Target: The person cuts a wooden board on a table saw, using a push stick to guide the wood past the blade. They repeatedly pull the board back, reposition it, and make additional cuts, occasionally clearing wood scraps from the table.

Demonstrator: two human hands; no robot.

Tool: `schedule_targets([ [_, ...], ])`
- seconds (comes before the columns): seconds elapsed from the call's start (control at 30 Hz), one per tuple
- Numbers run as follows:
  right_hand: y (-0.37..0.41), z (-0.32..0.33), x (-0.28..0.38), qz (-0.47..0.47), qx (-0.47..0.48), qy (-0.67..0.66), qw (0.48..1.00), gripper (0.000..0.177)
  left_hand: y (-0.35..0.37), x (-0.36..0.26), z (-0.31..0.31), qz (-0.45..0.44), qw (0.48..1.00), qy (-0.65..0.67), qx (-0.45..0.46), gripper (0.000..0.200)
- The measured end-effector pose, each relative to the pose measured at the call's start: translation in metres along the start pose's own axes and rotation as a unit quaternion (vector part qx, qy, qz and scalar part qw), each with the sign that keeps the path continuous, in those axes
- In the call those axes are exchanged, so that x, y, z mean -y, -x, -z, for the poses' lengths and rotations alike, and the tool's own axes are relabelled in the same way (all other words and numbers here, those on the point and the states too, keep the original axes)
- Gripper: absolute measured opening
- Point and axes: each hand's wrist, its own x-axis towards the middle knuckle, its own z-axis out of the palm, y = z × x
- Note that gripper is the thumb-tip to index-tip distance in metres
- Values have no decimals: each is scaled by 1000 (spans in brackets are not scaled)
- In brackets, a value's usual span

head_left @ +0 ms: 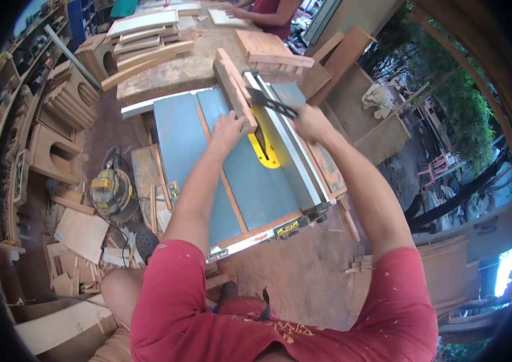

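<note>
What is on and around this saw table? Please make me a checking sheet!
Surface: blue-grey saw table with a yellow insert at the blade slot.
Job's things: wooden piece beside the pale fence; black tool lying over the fence.
Clutter: wood offcuts and a yellow vacuum on the floor.
Grips: left hand pressing on the wooden piece; right hand at the black tool's end; how far either grip closes is unclear.
Cables: nothing seen.
Surroundings: another person at a bench behind; wooden boxes stacked left; trees outside right.
</note>
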Motion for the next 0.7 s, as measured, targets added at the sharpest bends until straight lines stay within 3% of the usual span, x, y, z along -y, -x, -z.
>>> schedule_targets([
  [0.03,-34,26,31,-111,103,-58,987,52,1,3,-1,15,1000,0,3,25],
  [0.07,-64,28,37,-94,86,-44,991,57,-5,14,2,33,999,-3,3,25],
  [0.1,-95,10,30,29,-39,55,997,58,-11,32,7,32,999,-15,-18,24],
  [0.17,-87,58,79,-43,-67,-58,995,60,-2,70,8,32,998,-31,-35,23],
  [0.2,-72,65,80,11,-159,-37,987,61,-1,91,12,37,999,-32,1,25],
  [0.23,-38,94,92,-4,-140,-53,989,60,-2,114,20,43,998,-33,39,28],
  [0.27,-1,110,96,4,-180,-85,980,57,1,126,30,50,995,-36,74,30],
  [0.33,65,120,74,4,-201,-72,977,48,3,112,76,96,985,-3,144,41],
  [0.37,105,130,83,-33,-192,-142,971,49,-1,106,95,119,978,14,171,46],
  [0.47,205,122,78,-128,-166,-202,957,51,-18,114,54,221,966,54,122,65],
  [0.5,239,113,67,-124,-176,-167,962,52,-11,100,67,214,967,48,133,67],
  [0.7,367,80,77,-293,-170,-290,895,49,19,120,29,288,940,136,123,60],
])
